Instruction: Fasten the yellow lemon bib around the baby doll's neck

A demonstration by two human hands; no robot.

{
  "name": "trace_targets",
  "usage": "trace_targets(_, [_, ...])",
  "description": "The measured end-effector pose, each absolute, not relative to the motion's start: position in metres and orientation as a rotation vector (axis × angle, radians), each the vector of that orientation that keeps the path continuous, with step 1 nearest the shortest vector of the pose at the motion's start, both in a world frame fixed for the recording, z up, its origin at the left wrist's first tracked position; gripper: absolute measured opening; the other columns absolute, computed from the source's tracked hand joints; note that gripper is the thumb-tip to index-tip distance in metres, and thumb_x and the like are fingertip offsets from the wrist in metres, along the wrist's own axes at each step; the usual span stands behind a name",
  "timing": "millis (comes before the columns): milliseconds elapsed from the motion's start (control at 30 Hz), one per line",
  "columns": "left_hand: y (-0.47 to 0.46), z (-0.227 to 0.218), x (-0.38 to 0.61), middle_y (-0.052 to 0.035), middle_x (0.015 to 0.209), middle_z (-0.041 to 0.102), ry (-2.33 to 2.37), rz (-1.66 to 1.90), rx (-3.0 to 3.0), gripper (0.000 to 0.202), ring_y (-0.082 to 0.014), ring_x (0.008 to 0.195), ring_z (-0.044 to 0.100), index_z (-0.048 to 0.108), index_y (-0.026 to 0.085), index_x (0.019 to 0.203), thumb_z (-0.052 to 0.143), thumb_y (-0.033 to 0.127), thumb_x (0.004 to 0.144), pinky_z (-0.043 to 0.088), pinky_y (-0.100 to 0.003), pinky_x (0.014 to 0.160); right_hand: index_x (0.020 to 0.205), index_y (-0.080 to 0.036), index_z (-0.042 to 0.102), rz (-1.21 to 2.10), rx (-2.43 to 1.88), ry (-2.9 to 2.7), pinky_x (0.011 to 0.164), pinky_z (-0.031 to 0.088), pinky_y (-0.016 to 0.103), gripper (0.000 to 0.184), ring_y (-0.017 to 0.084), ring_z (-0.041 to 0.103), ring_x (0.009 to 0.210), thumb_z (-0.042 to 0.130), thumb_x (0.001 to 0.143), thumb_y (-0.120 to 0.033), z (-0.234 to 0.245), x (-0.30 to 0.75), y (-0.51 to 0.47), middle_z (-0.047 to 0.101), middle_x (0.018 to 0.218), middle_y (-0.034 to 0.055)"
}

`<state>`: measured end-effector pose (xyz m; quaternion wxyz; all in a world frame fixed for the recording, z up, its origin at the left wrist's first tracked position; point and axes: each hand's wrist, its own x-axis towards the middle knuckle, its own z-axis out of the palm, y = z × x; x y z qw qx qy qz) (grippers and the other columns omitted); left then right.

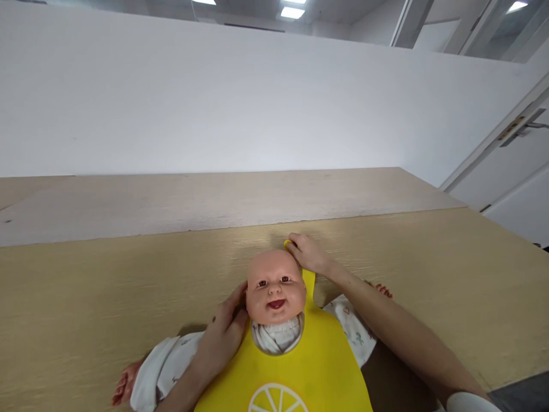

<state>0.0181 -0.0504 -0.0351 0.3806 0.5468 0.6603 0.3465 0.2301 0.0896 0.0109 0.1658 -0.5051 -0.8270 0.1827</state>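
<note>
A baby doll (pixel 275 289) in a white printed bodysuit lies on its back on the wooden table (pixel 86 297), head toward the far side. A yellow silicone bib (pixel 295 366) with a white lemon-slice print covers its chest. My right hand (pixel 306 252) rests behind the doll's head and pinches the end of the bib's right neck strap. My left hand (pixel 225 335) cups the left side of the doll's head and neck; whether it holds the other strap is hidden.
A paler wooden board (pixel 214 197) lies across the far part of the table, against a white wall. A white door with a handle (pixel 521 129) stands at the right. The table's near right corner ends at about (pixel 506 380).
</note>
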Motion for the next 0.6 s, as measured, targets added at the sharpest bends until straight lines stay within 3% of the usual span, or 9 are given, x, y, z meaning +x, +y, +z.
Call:
trace_targets(233, [-0.050,-0.035,0.018,-0.0122,0.127,0.066,1.653,0.916,1.401,0.056,-0.0294,0.122,0.056,0.058,0.015,0.131,0.050,0.037,0.080,0.040,-0.045,0.107,0.085,-0.017,0.060,0.360,-1.515,-2.454,0.063,0.029,0.029,0.023,0.020,0.059,0.075,0.040,0.098,-0.020,0.014,0.231,0.087,0.068,0.087,0.0117])
trace_targets(367, [-0.051,-0.037,0.017,-0.0135,0.126,0.066,1.718,0.870,1.401,0.059,-0.0306,0.124,0.055,0.056,0.014,0.133,0.048,0.038,0.080,0.039,-0.047,0.108,0.094,-0.013,0.066,0.250,-1.622,-2.649,0.058,0.032,0.030,0.017,0.025,0.064,0.075,0.049,0.089,-0.012,0.026,0.234,0.078,0.070,0.088,0.0166])
trace_targets(600, [-0.053,-0.033,0.018,-0.0125,0.125,0.066,1.752,0.848,1.419,0.058,-0.0306,0.120,0.058,0.057,0.016,0.130,0.045,0.037,0.078,0.042,-0.049,0.104,0.098,-0.009,0.072,0.270,-1.708,-2.951,0.071,0.052,0.036,0.028,0.033,0.069,0.091,0.047,0.086,-0.006,0.043,0.234,0.064,0.070,0.098,0.0189])
